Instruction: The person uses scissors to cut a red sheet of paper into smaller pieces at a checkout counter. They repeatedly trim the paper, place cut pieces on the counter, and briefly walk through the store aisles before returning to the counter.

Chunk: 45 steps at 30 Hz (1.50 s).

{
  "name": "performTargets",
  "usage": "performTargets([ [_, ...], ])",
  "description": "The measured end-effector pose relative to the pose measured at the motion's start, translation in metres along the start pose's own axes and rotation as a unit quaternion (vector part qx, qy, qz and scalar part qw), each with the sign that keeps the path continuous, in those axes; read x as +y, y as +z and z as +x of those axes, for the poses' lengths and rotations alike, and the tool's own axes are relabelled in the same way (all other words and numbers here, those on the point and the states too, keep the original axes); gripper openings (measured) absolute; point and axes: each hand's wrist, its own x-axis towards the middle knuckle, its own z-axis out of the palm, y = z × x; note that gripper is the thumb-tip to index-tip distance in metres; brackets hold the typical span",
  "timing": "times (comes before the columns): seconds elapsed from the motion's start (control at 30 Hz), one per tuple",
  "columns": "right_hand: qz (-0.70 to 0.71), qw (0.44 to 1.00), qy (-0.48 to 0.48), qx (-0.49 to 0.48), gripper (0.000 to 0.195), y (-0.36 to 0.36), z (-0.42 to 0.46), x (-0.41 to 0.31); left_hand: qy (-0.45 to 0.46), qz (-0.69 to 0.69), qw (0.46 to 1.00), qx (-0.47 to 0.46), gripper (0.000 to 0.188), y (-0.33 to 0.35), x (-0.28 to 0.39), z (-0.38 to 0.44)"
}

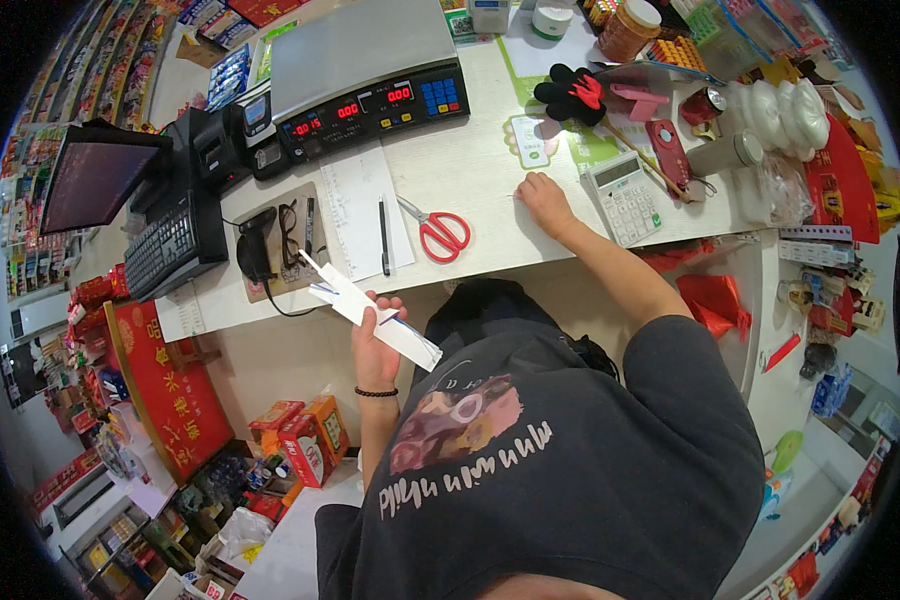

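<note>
Several white paper strips point(379, 322), some with blue lines, are gripped in my left hand point(377, 337) just off the counter's front edge. My right hand point(547, 206) rests on the white counter point(487, 225) with its fingers curled; whether anything small is pinched at the fingertips is unclear. To its right sits a white calculator point(626, 202). Scissors with red handles point(444, 236) lie between my hands. Left of them are a black pen point(384, 236) and a sheet of white paper point(352, 202) with handwriting. A green-edged card stand point(532, 141) lies beyond my right hand.
A digital scale point(367, 67) stands at the back, beside a black keyboard point(161, 244) and a monitor point(101, 180). Eyeglasses point(289, 236) and a corded black device point(256, 244) lie at left. A red phone point(669, 150), drink can point(701, 106) and metal flask point(724, 155) crowd the right.
</note>
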Motion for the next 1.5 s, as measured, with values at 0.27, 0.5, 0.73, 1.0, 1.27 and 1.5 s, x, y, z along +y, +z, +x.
performTargets([
  [0.27, 0.198, 0.955, 0.220, -0.031, 0.012, -0.008, -0.027, -0.024, 0.002, -0.021, 1.000, -0.005, 0.025, -0.001, -0.002, -0.009],
  [0.5, 0.066, 0.985, 0.144, -0.065, 0.009, -0.005, -0.037, -0.040, -0.006, -0.019, 1.000, 0.005, 0.025, 0.000, -0.005, -0.012],
  [0.73, -0.038, 0.987, 0.143, -0.056, 0.011, -0.002, -0.043, -0.051, -0.010, -0.024, 0.999, 0.032, 0.026, -0.016, 0.001, -0.019],
  [1.0, 0.414, 0.836, 0.356, -0.055, 0.022, 0.021, -0.046, -0.090, 0.038, -0.081, 0.996, 0.020, 0.024, -0.073, 0.036, -0.028],
  [1.27, 0.530, 0.767, 0.160, -0.325, 0.022, 0.048, 0.084, -0.387, 0.120, -0.110, 0.987, -0.002, 0.023, -0.179, 0.133, -0.054],
  [1.5, 0.337, 0.875, -0.207, -0.279, 0.013, 0.115, 0.119, -0.661, 0.266, -0.171, 0.931, 0.184, 0.027, -0.294, 0.242, -0.103],
])
